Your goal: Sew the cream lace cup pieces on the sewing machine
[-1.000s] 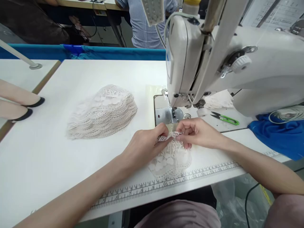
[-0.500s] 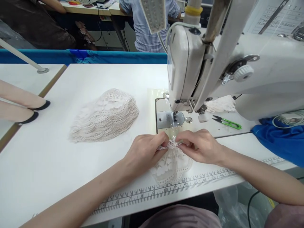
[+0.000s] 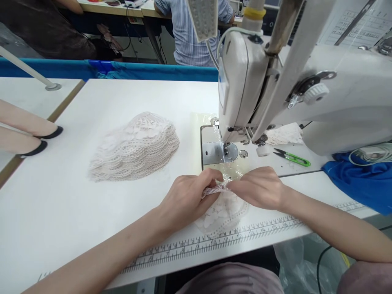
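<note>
A piece of white lace (image 3: 222, 212) hangs between my hands in front of the sewing machine (image 3: 245, 81), its scalloped lower edge lying on the table by the printed ruler. My left hand (image 3: 192, 194) pinches the gathered upper edge between thumb and fingers. Closed at the other side of the same edge is my right hand (image 3: 260, 188), back of the hand turned up, fingertips hidden. Just beyond both hands lies the metal needle plate (image 3: 214, 154), under the presser foot. To the left rests a stack of lace pieces (image 3: 137, 151).
Green thread snips (image 3: 292, 158) lie right of the needle, near another lace piece (image 3: 284, 134). Blue cloth (image 3: 355, 179) sits at the right edge. Two flesh-coloured leg-like forms with black ends (image 3: 27, 122) reach in from the left. A person in a striped shirt (image 3: 192, 36) is beyond the table.
My right hand has rolled over so its back faces up and its fingertips are tucked away. The lace's top edge is twisted, and its lower part hangs less bunched.
</note>
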A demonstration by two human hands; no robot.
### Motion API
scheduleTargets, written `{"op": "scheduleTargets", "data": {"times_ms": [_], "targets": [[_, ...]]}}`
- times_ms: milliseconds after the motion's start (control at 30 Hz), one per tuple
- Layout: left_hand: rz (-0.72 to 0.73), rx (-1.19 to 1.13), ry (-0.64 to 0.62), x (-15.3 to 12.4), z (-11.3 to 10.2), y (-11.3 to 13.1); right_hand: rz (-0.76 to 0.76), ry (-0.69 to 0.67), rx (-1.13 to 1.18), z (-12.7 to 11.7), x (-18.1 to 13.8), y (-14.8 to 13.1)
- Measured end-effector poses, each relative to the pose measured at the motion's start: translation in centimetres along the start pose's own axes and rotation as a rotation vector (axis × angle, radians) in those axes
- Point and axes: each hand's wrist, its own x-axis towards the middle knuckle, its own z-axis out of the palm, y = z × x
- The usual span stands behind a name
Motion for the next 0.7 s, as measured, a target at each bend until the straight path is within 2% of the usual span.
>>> {"op": "scheduleTargets", "data": {"times_ms": [100, 167, 267, 367, 433, 533, 633, 700], "targets": [[-0.02, -0.045, -0.042, 0.1, -0.1, 0.3, -0.249, 0.089, -0.087, -0.2, 0.1, 0.1], [0.012, -0.053, -0.034, 0.0, 0.0, 0.3, -0.358, 0.125, -0.156, -0.4, 0.3, 0.1], [0.034, -0.089, -0.003, -0.2, 0.2, 0.3, -0.437, 0.139, -0.217, -0.8, 0.7, 0.0], [-0.081, -0.171, -0.038, 0.0, 0.0, 0.7, -0.426, 0.104, -0.182, -1.3, 0.9, -0.1], [-0.21, -0.247, -0.138, 0.4, -0.4, 1.2, -0.293, 0.055, -0.08, -1.6, 0.8, -0.2], [-0.322, -0.269, -0.302, 1.1, -0.6, 1.7, 0.067, -0.054, 0.21, -1.6, 0.8, -0.2], [-0.299, -0.065, -0.311, 1.4, -0.1, 1.5, 0.368, -0.149, 0.447, -0.8, 0.8, 0.1], [-0.286, 0.102, -0.273, 1.4, 0.6, 1.1, 0.477, -0.166, 0.453, -0.2, 0.8, 0.6]]}}
